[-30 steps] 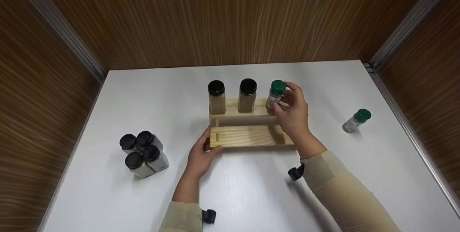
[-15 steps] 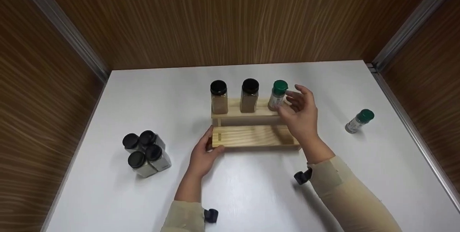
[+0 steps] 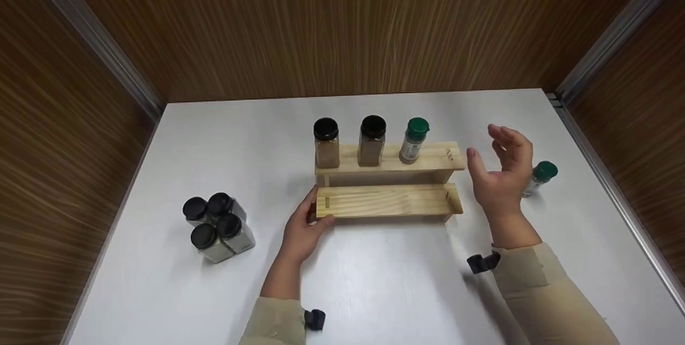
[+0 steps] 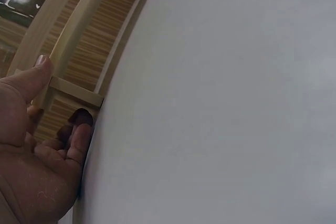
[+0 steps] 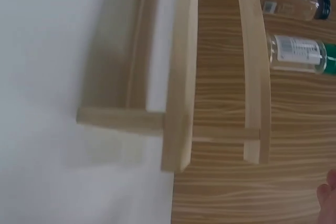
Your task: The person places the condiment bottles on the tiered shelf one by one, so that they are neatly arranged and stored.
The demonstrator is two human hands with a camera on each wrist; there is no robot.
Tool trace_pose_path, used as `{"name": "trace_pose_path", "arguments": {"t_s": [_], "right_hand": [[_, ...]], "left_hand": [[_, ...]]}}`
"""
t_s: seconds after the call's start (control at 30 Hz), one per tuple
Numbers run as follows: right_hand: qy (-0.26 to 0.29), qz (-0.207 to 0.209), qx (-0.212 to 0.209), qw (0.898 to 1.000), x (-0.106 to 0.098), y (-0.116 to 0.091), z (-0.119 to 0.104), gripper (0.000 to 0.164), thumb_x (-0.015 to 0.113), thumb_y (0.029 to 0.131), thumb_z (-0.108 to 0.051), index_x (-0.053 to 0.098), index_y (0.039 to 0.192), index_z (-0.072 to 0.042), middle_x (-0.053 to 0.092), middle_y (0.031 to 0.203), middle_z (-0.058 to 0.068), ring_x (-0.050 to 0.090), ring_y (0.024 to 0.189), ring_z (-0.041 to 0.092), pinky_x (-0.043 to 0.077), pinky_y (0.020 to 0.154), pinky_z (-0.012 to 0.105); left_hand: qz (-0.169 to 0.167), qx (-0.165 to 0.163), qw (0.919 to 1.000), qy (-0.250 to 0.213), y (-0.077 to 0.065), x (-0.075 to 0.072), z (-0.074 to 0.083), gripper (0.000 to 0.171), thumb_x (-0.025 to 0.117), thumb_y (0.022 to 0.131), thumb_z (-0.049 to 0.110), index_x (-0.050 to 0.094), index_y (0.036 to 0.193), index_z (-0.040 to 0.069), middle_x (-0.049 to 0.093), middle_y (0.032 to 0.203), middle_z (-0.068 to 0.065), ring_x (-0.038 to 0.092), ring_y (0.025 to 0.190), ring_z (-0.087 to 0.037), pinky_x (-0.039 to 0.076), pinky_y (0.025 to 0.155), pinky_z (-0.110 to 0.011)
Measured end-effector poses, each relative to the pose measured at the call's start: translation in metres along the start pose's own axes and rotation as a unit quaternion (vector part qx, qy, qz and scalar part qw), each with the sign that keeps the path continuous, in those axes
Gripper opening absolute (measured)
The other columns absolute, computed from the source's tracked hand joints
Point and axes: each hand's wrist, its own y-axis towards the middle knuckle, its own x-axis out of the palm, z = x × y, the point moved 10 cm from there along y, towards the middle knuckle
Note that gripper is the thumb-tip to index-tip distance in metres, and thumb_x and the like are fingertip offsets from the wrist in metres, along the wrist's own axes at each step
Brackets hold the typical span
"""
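A two-tier wooden spice rack [image 3: 385,200] stands mid-table. My left hand [image 3: 301,234] grips the left end of its lower shelf, thumb over the front edge; in the left wrist view the other fingers [image 4: 79,140] reach behind the side support. On the upper shelf stand two black-capped spice jars [image 3: 327,144] and, to their right, a green-capped spice jar [image 3: 413,142]. My right hand [image 3: 503,179] holds nothing, thumb and fingers spread, right of the rack. Behind it a second green-capped jar [image 3: 543,172] on the table is partly hidden.
Several black-capped spice jars [image 3: 219,227] stand in a tight cluster on the white table [image 3: 369,291], left of the rack. A wood-grain panel [image 3: 348,29] rises behind the table, with more panels at both sides.
My right hand has let go of the green-capped jar on the upper shelf and moved right, towards the other green-capped jar. The left hand keeps its hold on the rack.
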Motion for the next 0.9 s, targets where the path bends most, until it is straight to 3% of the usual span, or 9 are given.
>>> {"name": "trace_pose_path", "arguments": {"t_s": [0.17, 0.3, 0.43, 0.6, 0.9], "right_hand": [[-0.005, 0.046, 0.008, 0.999, -0.022, 0.006, -0.005, 0.046, 0.069, 0.094, 0.000, 0.051, 0.135, 0.007, 0.057, 0.137, 0.017, 0.053, 0.134, 0.021, 0.039, 0.119, 0.036], [-0.025, 0.075, 0.035, 0.996, -0.043, 0.008, 0.006, 0.052, 0.072, 0.092, -0.001, 0.050, 0.139, 0.006, 0.052, 0.143, 0.016, 0.047, 0.139, 0.022, 0.032, 0.122, 0.034], [-0.062, 0.098, 0.094, 0.989, -0.064, 0.007, 0.044, 0.065, 0.079, 0.092, -0.004, 0.044, 0.146, 0.005, 0.045, 0.151, 0.014, 0.040, 0.144, 0.018, 0.027, 0.121, 0.027], [-0.114, 0.108, 0.173, 0.972, -0.084, 0.001, 0.093, 0.078, 0.085, 0.091, -0.015, 0.038, 0.154, -0.009, 0.035, 0.159, 0.005, 0.029, 0.147, 0.008, 0.022, 0.118, 0.019], [-0.110, 0.080, 0.287, 0.948, -0.097, -0.011, 0.140, 0.094, 0.085, 0.092, -0.020, 0.023, 0.162, -0.029, 0.019, 0.166, -0.006, 0.017, 0.151, 0.007, 0.021, 0.116, 0.019]], "left_hand": [[0.001, -0.002, 1.0000, -0.001, 0.000, 0.000, -0.001, 0.081, 0.078, 0.099, 0.017, 0.034, 0.167, 0.011, 0.062, 0.137, -0.019, 0.061, 0.116, -0.029, 0.049, 0.098, -0.042], [-0.002, -0.001, 1.0000, 0.001, 0.000, 0.001, 0.000, 0.082, 0.078, 0.099, 0.017, 0.034, 0.167, 0.011, 0.062, 0.138, -0.019, 0.061, 0.118, -0.030, 0.049, 0.101, -0.045], [0.002, -0.004, 1.0000, -0.001, 0.000, 0.000, -0.001, 0.081, 0.078, 0.099, 0.016, 0.034, 0.167, 0.012, 0.062, 0.139, -0.018, 0.060, 0.120, -0.031, 0.048, 0.103, -0.047], [0.003, -0.006, 1.0000, -0.001, 0.000, -0.002, -0.002, 0.081, 0.078, 0.099, 0.018, 0.034, 0.167, 0.014, 0.062, 0.139, -0.018, 0.060, 0.122, -0.032, 0.048, 0.104, -0.047], [0.003, -0.018, 0.9998, -0.011, 0.001, -0.004, -0.004, 0.082, 0.078, 0.098, 0.013, 0.033, 0.167, 0.013, 0.059, 0.145, -0.019, 0.059, 0.126, -0.032, 0.047, 0.107, -0.049]]}}
